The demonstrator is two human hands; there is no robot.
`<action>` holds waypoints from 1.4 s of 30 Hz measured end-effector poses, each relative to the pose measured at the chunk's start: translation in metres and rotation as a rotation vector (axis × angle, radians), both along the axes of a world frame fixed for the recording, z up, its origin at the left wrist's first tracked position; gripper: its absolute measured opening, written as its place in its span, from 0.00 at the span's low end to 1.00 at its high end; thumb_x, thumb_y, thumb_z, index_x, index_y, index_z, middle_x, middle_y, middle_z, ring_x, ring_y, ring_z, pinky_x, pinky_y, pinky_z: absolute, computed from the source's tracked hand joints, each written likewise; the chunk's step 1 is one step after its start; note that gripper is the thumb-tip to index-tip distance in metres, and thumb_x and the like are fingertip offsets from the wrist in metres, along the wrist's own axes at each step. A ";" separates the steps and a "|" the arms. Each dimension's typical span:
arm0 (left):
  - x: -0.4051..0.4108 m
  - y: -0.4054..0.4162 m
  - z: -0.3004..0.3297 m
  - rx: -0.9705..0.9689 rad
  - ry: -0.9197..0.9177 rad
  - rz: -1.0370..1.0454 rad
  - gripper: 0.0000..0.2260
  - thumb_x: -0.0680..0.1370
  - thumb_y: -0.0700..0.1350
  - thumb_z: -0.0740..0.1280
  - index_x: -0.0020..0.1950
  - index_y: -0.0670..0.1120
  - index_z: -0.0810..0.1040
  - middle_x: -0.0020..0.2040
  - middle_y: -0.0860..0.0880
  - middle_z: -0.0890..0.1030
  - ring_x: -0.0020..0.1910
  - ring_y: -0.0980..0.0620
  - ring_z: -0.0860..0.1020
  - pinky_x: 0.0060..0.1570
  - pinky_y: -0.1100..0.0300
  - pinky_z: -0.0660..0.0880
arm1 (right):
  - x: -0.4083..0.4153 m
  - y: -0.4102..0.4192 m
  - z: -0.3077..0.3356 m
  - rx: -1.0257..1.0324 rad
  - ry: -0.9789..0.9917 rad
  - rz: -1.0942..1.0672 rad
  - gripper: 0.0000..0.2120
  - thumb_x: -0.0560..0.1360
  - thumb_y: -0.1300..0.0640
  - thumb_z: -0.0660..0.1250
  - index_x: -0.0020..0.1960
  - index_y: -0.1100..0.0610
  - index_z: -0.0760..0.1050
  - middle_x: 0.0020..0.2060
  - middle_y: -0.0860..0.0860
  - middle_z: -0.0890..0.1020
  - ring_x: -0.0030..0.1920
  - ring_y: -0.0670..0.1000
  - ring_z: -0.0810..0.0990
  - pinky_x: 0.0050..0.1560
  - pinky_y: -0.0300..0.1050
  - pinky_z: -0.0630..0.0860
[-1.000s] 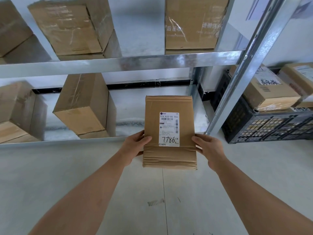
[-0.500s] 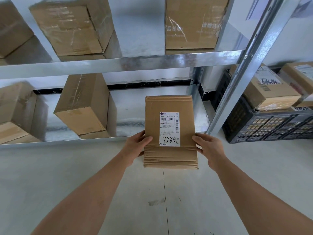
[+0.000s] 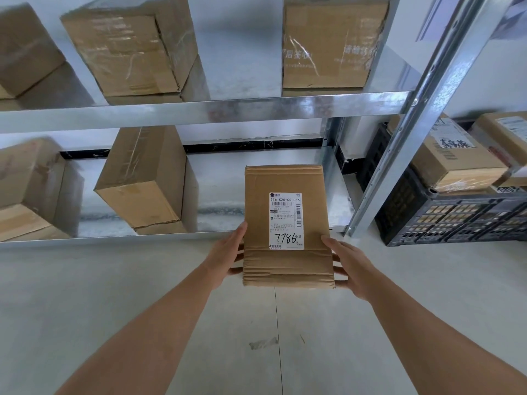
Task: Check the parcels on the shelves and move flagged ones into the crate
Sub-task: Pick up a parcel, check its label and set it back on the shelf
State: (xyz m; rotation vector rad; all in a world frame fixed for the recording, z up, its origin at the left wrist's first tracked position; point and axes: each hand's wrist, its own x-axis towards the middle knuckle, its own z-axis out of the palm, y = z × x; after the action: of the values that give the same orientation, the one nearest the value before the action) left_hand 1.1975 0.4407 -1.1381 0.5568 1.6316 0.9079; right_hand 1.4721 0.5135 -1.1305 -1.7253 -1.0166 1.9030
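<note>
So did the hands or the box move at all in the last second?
Hardly. The thumbs have slid off the parcel's front to its side edges; left hand and right hand still grip it, label up, before the lower shelf. The crate and shelved boxes stayed put.

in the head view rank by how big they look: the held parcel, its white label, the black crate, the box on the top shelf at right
1. black crate, partly cut off
2. held parcel and top shelf box: look alike, and the parcel is nearer, so unranked
3. white label
</note>
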 end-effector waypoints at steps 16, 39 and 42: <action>0.036 0.074 0.004 0.321 0.027 0.063 0.22 0.82 0.48 0.63 0.77 0.58 0.72 0.65 0.58 0.82 0.68 0.54 0.77 0.71 0.54 0.70 | -0.036 0.036 0.012 0.439 0.081 -0.353 0.08 0.83 0.52 0.65 0.53 0.42 0.82 0.44 0.38 0.84 0.49 0.43 0.79 0.56 0.43 0.73; 0.013 0.158 0.052 0.152 1.250 -0.354 0.28 0.87 0.61 0.45 0.85 0.56 0.43 0.86 0.47 0.44 0.85 0.46 0.42 0.83 0.46 0.41 | -0.049 0.134 0.026 1.072 -1.025 0.379 0.33 0.83 0.38 0.43 0.84 0.53 0.50 0.83 0.53 0.53 0.83 0.58 0.48 0.81 0.57 0.48; -0.012 0.131 0.074 0.088 1.430 -0.408 0.29 0.86 0.63 0.43 0.85 0.56 0.41 0.86 0.47 0.41 0.84 0.46 0.39 0.82 0.46 0.39 | -0.057 0.120 0.040 1.162 -1.086 0.604 0.34 0.84 0.37 0.44 0.84 0.52 0.48 0.84 0.54 0.50 0.83 0.58 0.44 0.81 0.59 0.46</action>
State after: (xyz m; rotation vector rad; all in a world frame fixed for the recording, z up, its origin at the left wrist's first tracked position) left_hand 1.1851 0.5713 -1.0640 1.7807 2.5236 0.1641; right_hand 1.4153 0.6333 -1.0901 -1.5987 -2.5039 0.0497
